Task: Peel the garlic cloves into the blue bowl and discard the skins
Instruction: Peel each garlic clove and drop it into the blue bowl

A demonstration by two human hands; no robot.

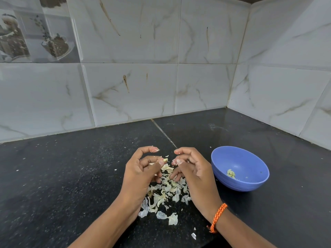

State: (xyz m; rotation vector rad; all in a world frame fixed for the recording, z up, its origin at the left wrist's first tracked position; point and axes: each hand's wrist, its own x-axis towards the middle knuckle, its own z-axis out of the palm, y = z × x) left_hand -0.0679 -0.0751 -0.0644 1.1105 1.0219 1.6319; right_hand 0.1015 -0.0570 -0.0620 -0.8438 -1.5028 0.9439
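Observation:
My left hand (141, 169) pinches a small pale garlic clove (164, 160) between thumb and fingers above the black counter. My right hand (191, 167) hovers just right of it with curled fingers, and a scrap of papery skin (177, 161) clings at its fingertips. A pile of garlic skins (166, 190) lies on the counter under and between both hands. The blue bowl (250, 161) stands to the right of my right hand and holds a few peeled cloves (231, 173).
The black speckled countertop (71, 176) meets white marble-look wall tiles (134, 86) at the back and right, forming a corner. Loose skin bits (193, 235) lie near the front. An orange braided band (217, 217) is on my right wrist.

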